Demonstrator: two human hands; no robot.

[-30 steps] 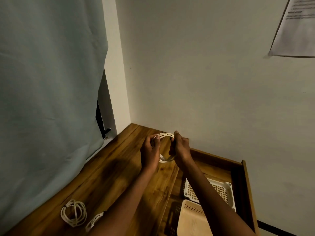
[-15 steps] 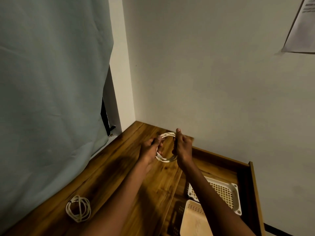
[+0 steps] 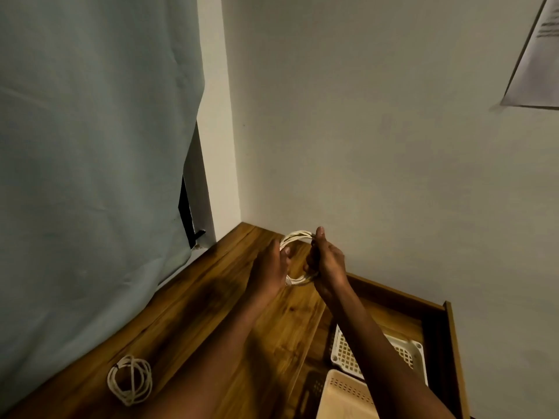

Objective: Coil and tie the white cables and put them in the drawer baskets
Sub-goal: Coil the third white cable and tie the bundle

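From the head camera, the thin white cable wound into a small ring [image 3: 298, 258] hangs in the air between the two hands, above the far corner of the brown wooden bench [image 3: 193, 322]. It looks light, limp and springy; I judge the loops will spread unless pinched where the strands bunch, at the ring's sides. The right hand [image 3: 328, 261] has its fingers curled round the ring's right side, thumb up on the top arc. The left hand [image 3: 272, 267] pinches the left side with bent fingers. A second loosely coiled white cable [image 3: 130, 379] lies on the bench well below and left of the hands. A white perforated plastic basket [image 3: 414, 355] and a beige perforated plastic basket [image 3: 341, 394] sit in the open wooden drawer [image 3: 450, 343], below the right forearm.
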